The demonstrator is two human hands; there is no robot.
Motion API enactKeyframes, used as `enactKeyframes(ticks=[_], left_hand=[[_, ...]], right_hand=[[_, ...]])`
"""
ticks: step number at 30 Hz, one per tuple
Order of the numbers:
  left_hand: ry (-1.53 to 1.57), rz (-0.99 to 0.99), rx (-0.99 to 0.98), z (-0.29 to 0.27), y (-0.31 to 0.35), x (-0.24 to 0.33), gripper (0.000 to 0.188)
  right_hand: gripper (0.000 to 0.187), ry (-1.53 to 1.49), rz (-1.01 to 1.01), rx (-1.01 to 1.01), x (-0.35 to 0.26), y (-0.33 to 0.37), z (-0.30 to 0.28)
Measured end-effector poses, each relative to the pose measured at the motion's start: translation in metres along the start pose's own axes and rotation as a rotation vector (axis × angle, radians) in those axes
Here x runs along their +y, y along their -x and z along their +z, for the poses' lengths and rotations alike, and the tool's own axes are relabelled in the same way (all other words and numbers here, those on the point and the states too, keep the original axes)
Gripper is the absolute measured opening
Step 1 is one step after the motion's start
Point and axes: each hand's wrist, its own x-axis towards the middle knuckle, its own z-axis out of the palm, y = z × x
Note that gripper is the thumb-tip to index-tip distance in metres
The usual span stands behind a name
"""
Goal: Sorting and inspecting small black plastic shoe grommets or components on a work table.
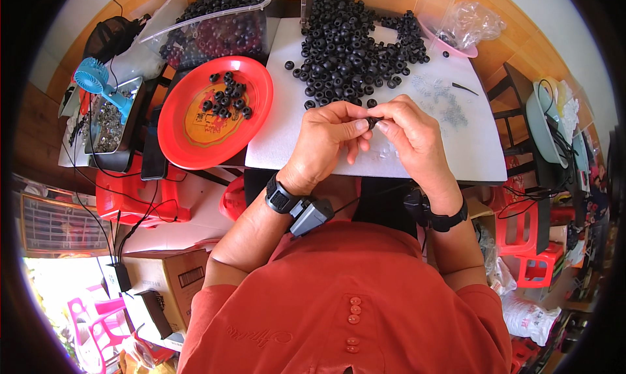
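Hands: left hand (329,136) and right hand (411,136) meet above the table's (469,159) near edge, fingertips pinched shut on one black ring (373,121), held close for fine work.
Ring: small, matte, probably rubber.
Pile (349,44): loose rings within reach.
Plate (261,87): red, glossy, holding a few rings apart.

Black ring pile (352,44) blocks ahead; white mat (469,146) rightward lies open.
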Motion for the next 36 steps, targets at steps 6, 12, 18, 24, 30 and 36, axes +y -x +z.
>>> enactKeyframes(ticks=[6,12,18,24,30,36], left_hand=[[0.016,-0.006,0.006,0.003,0.0,0.001,0.016],[0.039,0.002,0.009,0.0,-0.001,0.001,0.017],[0.07,0.014,0.002,0.0,0.0,0.001,0.017],[0.053,0.022,0.001,0.0,0.001,0.0,0.015],[0.027,0.031,0.008,0.002,0.0,-0.001,0.015],[0.014,0.022,0.028,0.002,0.0,-0.001,0.016]], right_hand=[[0.015,-0.21,0.196,0.156,0.008,0.002,0.007],[0.013,-0.494,0.338,0.17,0.003,-0.002,0.016],[0.014,-0.638,0.354,0.159,0.004,-0.005,0.024],[0.013,-0.587,0.405,0.121,0.004,-0.008,0.019],[0.01,-0.575,0.458,0.125,0.006,-0.007,0.016],[0.012,-0.231,0.244,0.177,0.009,-0.01,0.003]])
